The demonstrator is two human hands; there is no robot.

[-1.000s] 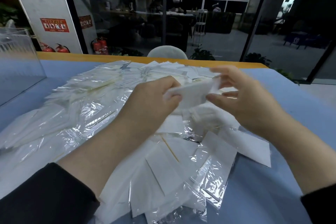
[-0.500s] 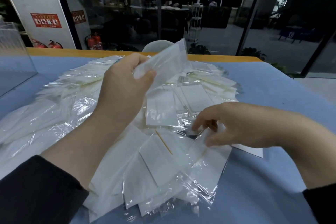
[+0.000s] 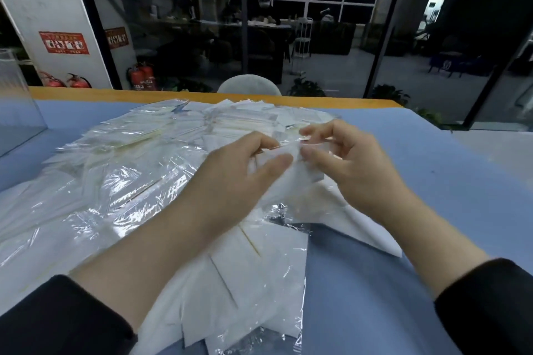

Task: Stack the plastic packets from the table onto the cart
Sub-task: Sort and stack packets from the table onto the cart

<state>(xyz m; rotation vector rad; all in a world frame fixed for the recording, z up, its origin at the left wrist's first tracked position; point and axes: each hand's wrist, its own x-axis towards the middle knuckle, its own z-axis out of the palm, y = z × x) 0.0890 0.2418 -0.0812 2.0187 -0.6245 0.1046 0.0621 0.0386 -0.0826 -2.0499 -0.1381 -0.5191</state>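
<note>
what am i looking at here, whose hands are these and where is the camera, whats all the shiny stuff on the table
There is no machine here: a person wears a camera on the head, so you look forward and down over their own arms. The left hand and right hand meet in the middle and together pinch one clear plastic packet. Below them a big loose heap of plastic packets, clear sleeves with white inserts, spreads over the blue table. Behind it are glass walls and red fire extinguishers. No cart is in view.
</note>
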